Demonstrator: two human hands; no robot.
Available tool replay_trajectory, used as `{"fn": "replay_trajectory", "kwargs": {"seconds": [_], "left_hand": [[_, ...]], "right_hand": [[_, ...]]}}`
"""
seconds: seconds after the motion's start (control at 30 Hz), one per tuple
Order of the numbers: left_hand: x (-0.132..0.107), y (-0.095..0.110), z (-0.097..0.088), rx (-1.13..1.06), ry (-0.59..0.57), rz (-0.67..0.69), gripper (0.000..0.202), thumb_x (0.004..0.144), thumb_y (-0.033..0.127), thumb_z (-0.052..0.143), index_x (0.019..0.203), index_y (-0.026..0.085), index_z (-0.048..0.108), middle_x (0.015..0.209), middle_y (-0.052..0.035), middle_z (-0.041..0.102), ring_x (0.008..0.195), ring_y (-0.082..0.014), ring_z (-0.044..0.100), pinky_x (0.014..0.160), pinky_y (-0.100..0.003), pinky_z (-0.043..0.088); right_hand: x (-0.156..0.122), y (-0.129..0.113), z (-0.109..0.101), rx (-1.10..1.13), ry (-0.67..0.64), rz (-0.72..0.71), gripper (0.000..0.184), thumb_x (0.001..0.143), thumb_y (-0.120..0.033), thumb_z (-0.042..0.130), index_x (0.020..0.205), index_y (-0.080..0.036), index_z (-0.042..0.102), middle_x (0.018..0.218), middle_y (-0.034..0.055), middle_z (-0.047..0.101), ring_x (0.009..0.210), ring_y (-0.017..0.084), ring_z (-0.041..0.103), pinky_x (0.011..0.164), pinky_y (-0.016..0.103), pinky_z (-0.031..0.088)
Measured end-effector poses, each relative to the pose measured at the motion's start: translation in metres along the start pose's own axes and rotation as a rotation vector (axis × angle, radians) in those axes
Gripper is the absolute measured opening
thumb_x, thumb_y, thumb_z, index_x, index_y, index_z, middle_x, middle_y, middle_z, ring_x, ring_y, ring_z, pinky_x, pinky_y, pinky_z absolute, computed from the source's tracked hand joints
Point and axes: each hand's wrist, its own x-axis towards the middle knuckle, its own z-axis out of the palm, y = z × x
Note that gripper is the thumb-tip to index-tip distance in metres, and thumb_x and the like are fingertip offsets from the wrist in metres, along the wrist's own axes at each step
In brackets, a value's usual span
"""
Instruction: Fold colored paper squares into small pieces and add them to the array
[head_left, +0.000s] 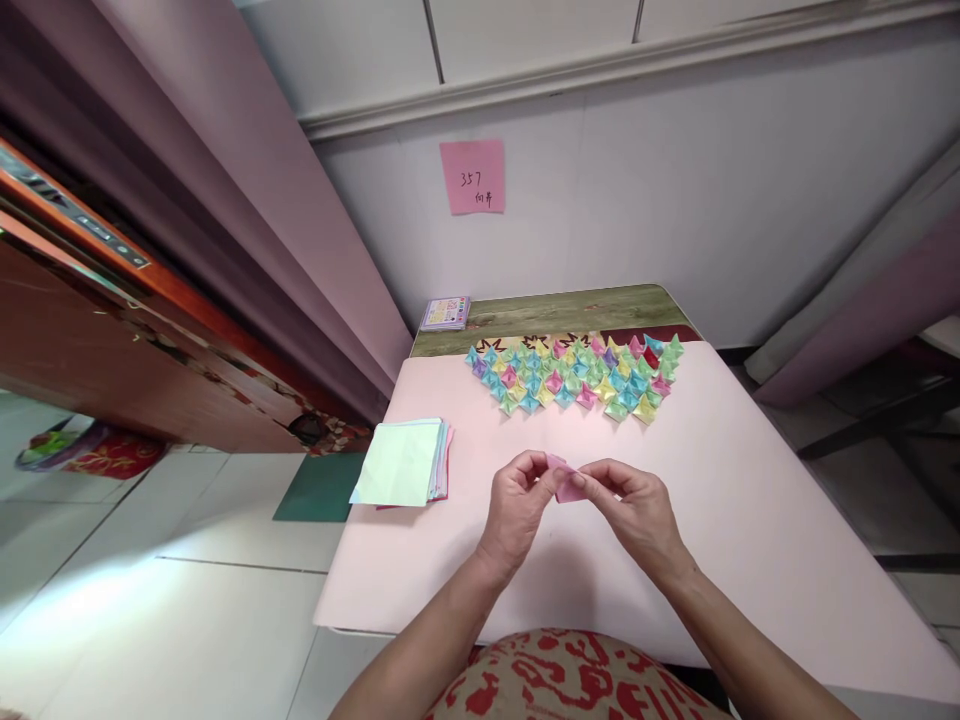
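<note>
A small folded piece of pink paper (571,491) is held above the table between both hands. My left hand (517,502) pinches its left side between thumb and fingers. On the other side, my right hand (631,508) grips the right edge the same way, both thumbs on top. Beyond the hands lie rows of small folded paper pieces (574,375) in blue, green, yellow, pink and purple, set close together. To the left is a stack of square paper sheets (401,462), pale green on top.
The table (720,560) has a pale pink cover. A pack with a printed label (446,313) sits at its far left corner. A pink note (474,176) with handwriting is stuck on the wall. At the left stand a wooden door (150,330) and a curtain (247,180).
</note>
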Motion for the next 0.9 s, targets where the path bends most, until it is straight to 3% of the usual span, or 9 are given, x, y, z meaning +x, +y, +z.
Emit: {"fn": "replay_trajectory", "kwargs": {"seconds": [0.13,0.23,0.33,0.43,0.7,0.9], "left_hand": [[-0.003,-0.004,0.001,-0.085,-0.072,-0.166,0.033,0.074,0.039,0.077,0.087,0.011,0.065,0.076,-0.0085,0.072,0.065,-0.0176,0.067,0.064,-0.031,0.056],[-0.004,-0.006,-0.001,-0.113,-0.048,-0.182,0.034,0.075,0.041,0.076,0.084,0.011,0.063,0.075,-0.0096,0.072,0.057,-0.0156,0.065,0.052,-0.027,0.054],[-0.004,-0.007,-0.004,-0.097,-0.046,-0.141,0.031,0.077,0.038,0.075,0.087,0.011,0.064,0.076,-0.0083,0.072,0.058,-0.0145,0.065,0.053,-0.026,0.054],[-0.003,-0.007,-0.005,-0.043,-0.085,-0.107,0.028,0.08,0.037,0.072,0.09,0.011,0.067,0.079,-0.0079,0.071,0.061,-0.014,0.065,0.057,-0.027,0.055],[-0.007,-0.007,-0.006,0.062,-0.158,-0.039,0.021,0.086,0.032,0.066,0.093,0.013,0.07,0.083,-0.0067,0.071,0.066,-0.0136,0.064,0.064,-0.027,0.054],[-0.008,-0.003,-0.006,0.112,-0.144,-0.025,0.019,0.084,0.032,0.068,0.086,0.013,0.069,0.072,-0.0035,0.067,0.063,-0.0124,0.062,0.063,-0.025,0.052]], "right_hand": [[-0.001,0.002,0.0,-0.083,0.151,-0.053,0.026,0.083,-0.041,0.069,0.098,-0.02,0.072,0.078,0.0037,0.073,0.07,0.018,0.067,0.069,0.031,0.056],[-0.002,0.002,-0.001,-0.214,0.209,-0.229,0.03,0.085,-0.036,0.068,0.112,-0.023,0.068,0.095,0.0055,0.071,0.079,0.019,0.067,0.075,0.034,0.057],[-0.003,0.001,-0.002,-0.335,0.251,-0.403,0.022,0.087,-0.031,0.066,0.108,-0.026,0.069,0.113,0.0082,0.065,0.1,0.023,0.065,0.085,0.039,0.056],[-0.003,-0.001,-0.002,-0.383,0.255,-0.464,0.018,0.087,-0.029,0.066,0.105,-0.027,0.07,0.119,0.0088,0.062,0.111,0.026,0.061,0.093,0.042,0.053],[-0.001,-0.001,-0.004,-0.311,0.173,-0.337,0.01,0.084,-0.032,0.069,0.09,-0.025,0.067,0.122,0.0095,0.061,0.115,0.028,0.059,0.095,0.044,0.05],[0.003,0.006,-0.01,-0.231,0.004,-0.217,0.018,0.081,-0.04,0.073,0.084,-0.023,0.066,0.123,0.0103,0.061,0.114,0.028,0.06,0.096,0.044,0.049]]}}
